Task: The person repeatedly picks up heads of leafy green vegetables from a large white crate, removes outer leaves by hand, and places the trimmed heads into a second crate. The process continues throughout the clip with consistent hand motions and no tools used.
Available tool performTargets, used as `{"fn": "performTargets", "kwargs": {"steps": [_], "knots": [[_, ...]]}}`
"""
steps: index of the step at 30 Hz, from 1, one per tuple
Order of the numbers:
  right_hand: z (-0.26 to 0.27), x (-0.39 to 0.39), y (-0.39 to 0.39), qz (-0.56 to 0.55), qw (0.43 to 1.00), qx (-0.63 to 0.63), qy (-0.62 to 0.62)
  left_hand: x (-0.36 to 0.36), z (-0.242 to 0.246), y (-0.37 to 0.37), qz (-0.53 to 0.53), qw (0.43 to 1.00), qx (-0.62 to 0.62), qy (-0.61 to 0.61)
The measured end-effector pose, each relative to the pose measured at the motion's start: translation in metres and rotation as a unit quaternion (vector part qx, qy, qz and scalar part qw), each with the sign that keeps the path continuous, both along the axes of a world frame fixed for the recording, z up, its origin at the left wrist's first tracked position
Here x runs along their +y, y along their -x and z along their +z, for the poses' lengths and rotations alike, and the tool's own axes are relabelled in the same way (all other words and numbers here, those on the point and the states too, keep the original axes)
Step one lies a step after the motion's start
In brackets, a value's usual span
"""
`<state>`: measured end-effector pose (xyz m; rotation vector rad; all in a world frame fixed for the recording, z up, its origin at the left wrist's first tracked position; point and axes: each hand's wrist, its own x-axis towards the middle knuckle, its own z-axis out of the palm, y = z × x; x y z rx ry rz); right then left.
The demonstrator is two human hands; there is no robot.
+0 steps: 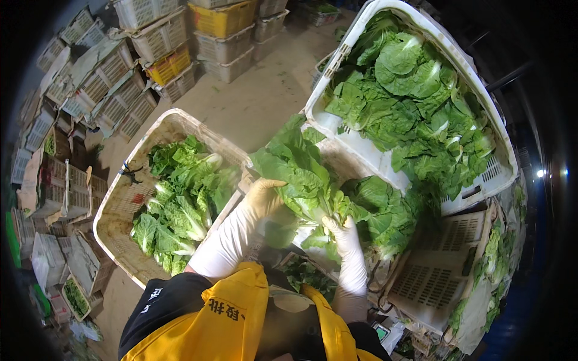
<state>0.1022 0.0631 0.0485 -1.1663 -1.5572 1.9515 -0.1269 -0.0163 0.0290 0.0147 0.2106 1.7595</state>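
Note:
Before my chest I hold a leafy green cabbage head [302, 173], its pale base towards me. My left hand [264, 197], in a pale glove, grips its outer leaves from the left side. My right hand [342, 232], also gloved, pinches leaves at the base. Just right of it lies a pile of loose greens [384, 212]. To the left, a stained white plastic crate [119, 221] holds several trimmed heads [180, 203] with pale stems showing. A larger white crate [329, 119], tilted at the upper right, contains many leafy heads [420, 99].
A slatted plastic crate [438, 266] stands at the lower right, beside leaves on its outer side. Loose leaves [307, 273] lie low in front of my body. Stacked crates [158, 40] line the far left, with a yellow crate [226, 20] among them. Concrete floor [266, 85] runs between.

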Motion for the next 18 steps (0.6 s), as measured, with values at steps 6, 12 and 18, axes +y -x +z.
{"fn": "performTargets", "kwargs": {"steps": [6, 12, 18], "knots": [[-0.016, 0.006, -0.011, -0.065, 0.997, -0.017, -0.044, 0.001, -0.015, -0.017, -0.04, 0.999, 0.02, -0.023], [-0.009, -0.006, -0.009, -0.03, 0.999, -0.002, 0.031, 0.014, -0.025, -0.018, 0.042, 0.993, 0.01, 0.114], [-0.012, -0.001, -0.011, -0.037, 0.997, 0.055, 0.034, 0.024, -0.007, -0.022, 0.02, 0.99, -0.061, 0.124]]}}
